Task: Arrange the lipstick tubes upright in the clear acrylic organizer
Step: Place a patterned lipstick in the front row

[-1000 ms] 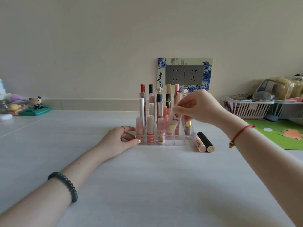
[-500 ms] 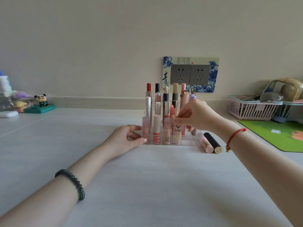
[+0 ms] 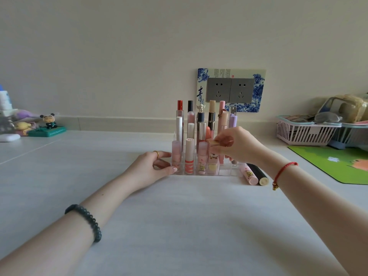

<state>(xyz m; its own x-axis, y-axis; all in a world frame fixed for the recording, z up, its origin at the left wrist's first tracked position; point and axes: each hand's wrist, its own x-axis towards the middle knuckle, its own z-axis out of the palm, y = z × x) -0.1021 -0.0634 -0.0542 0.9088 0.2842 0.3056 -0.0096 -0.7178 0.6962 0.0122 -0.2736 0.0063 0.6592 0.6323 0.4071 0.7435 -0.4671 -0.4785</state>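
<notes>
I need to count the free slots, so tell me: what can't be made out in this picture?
Head view only:
- right rear slots of the clear acrylic organizer: hidden by the right hand pinching the gold-capped tube.
- print on the pink tube and black tube lying beside it: too small.
- contents of the pink basket: blurred.
- white bottle at far left: cut by the left edge.

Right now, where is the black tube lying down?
In the head view, the black tube lies on the table, right of the acrylic organizer, beside a pink tube.
</notes>
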